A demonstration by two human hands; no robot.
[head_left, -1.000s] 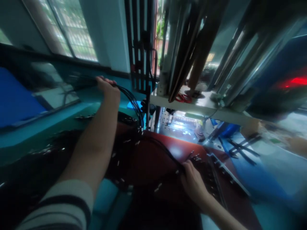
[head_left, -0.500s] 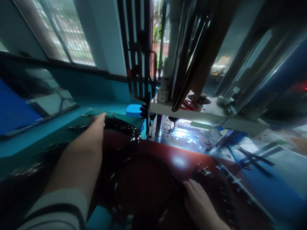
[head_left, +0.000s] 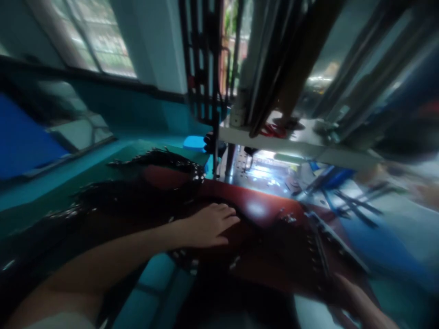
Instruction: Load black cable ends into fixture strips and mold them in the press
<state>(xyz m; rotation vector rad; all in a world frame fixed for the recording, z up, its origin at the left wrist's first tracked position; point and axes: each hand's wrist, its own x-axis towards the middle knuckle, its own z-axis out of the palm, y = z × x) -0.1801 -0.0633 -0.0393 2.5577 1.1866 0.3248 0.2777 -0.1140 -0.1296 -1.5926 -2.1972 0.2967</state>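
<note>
From the head view, my left hand (head_left: pixel 211 226) reaches across the red table (head_left: pixel 228 191), palm down, its fingers loosely spread and the thumb apart, closed on nothing that I can see. A thin black cable (head_left: pixel 248 220) curves over the table just past its fingertips; whether I touch it, I cannot tell. My right hand (head_left: pixel 353 294) is low at the right, dark and blurred beside the long strip (head_left: pixel 338 242) at the table's edge, and I cannot tell whether it grips anything. The bundled black cables (head_left: pixel 126 194) lie to the left of the table's middle and over the green surface (head_left: pixel 92 178), many of their small tips shining. Beyond the table, the machine's metal plate (head_left: pixel 267 176) is brightly lit. I judge the step in hand to be handling and arranging the cables, with my left hand between holds. Taking the curved cable from here would call for lowering the fingers and closing them round it, clear of the loose shiny tips.
</note>
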